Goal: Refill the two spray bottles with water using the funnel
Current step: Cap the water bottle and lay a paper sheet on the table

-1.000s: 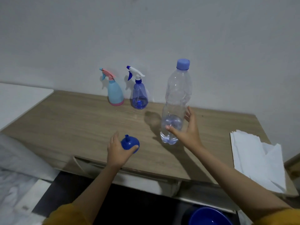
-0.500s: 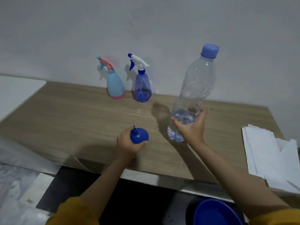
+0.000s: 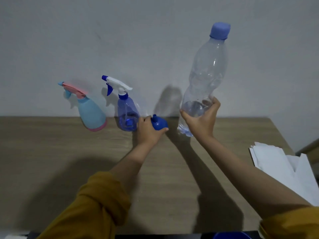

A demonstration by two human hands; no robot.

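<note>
Above the middle of the tabletop, the left hand is closed around a blue funnel, its spout pointing up and toward eleven o'clock. At three o'clock from it, the right hand is wrapped around the lower part of a clear water bottle, which tilts toward one o'clock, carries a blue cap and holds a little water at its base. Just at nine o'clock of the funnel stands the translucent blue spray bottle with a white trigger head, and further toward nine o'clock the light-blue spray bottle with a pink top, both against the wall. White paper sheets lie at four o'clock near the tabletop's edge.
</note>
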